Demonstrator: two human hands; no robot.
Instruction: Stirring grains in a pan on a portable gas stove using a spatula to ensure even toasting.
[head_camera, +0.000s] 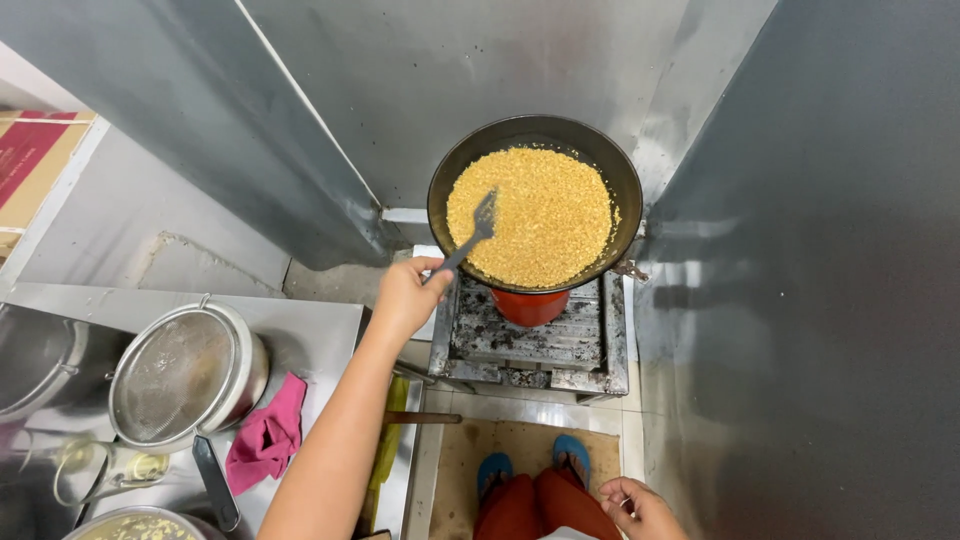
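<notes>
- The left hand (408, 292) sits just left of the frame's centre, its arm running up from the bottom edge; the fingers are closed around the handle of a dark spatula (472, 236).
- The spatula slants up and to the right from that hand, its slotted blade lying on the golden grains (535, 215) inside the wok.
- The wok (535, 135), dark and round, fills the upper middle of the frame; the grains cover most of its bowl in a flat yellow layer.
- Under the wok stands a sooty metal stove (530, 335) with a red burner body (530, 305) showing beneath the pan's lower rim.
- The right hand (640, 508) rests low at the bottom edge, right of centre, near the red-clad knees; its fingers are loosely curled and it holds nothing.
- Two blue sandals (535, 462) stand on a brown mat (455, 470) below the stove.
- At lower left, a steel counter (320, 330) carries a round mesh strainer (175, 375) set over a pot, with a pink cloth (268, 432) just to its right.
- Grey metal wall panels (820, 250) close in the stove on the upper left, back and right of the frame.
</notes>
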